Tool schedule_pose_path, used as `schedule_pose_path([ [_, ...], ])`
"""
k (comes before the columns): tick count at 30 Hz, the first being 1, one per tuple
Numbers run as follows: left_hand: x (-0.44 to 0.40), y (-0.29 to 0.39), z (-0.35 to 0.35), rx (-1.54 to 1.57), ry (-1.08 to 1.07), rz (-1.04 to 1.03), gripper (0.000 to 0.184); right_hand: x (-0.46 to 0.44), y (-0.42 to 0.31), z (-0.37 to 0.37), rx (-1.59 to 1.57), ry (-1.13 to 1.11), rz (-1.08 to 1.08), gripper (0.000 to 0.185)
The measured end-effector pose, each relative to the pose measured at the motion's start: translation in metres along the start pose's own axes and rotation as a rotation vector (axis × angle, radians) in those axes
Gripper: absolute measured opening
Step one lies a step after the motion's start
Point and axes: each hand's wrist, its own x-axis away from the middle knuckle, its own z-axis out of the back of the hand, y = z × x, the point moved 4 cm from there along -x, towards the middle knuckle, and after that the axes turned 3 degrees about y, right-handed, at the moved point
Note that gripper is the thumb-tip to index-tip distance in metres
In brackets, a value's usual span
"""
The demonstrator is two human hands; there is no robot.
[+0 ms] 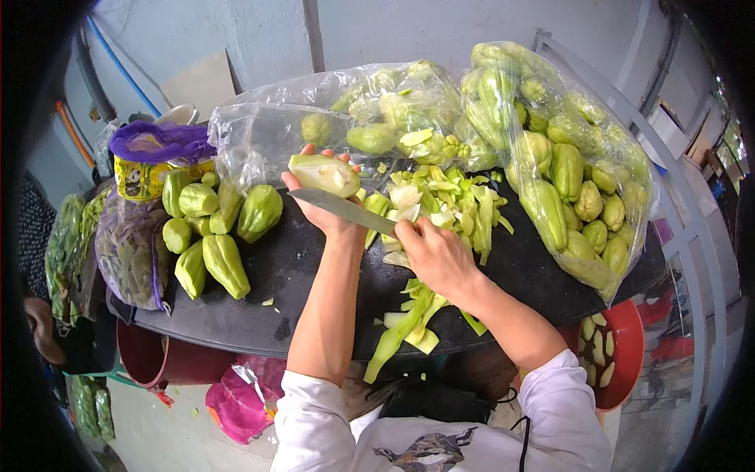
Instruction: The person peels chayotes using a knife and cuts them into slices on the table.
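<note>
My left hand [334,216] holds a peeled, pale green chayote [324,175] on its palm, with the fingers curled behind it. In my right hand [436,252] is the handle end of a knife [346,211]; its broad blade points left and lies just below the chayote, over my left palm. A heap of green peelings [464,204] lies on the black table [299,267] behind and beside my right hand, and longer strips [405,326] hang near the front edge. Several whole green chayotes [224,263] stand in a group left of my left hand.
Clear plastic bags of chayotes [582,181] fill the back and right of the table. A purple net bag [130,252] stands at the left. Below the table are a red basin [625,354] with peeled pieces at the right and a pink bag [240,401] at the left.
</note>
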Motion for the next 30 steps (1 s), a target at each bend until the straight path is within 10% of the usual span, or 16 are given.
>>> schedule_pose_path([
  [30,0.036,-0.027,-0.023,-0.261,-0.126,-0.061,0.063,-0.01,0.001,0.008,0.004,0.012,-0.129,0.019],
])
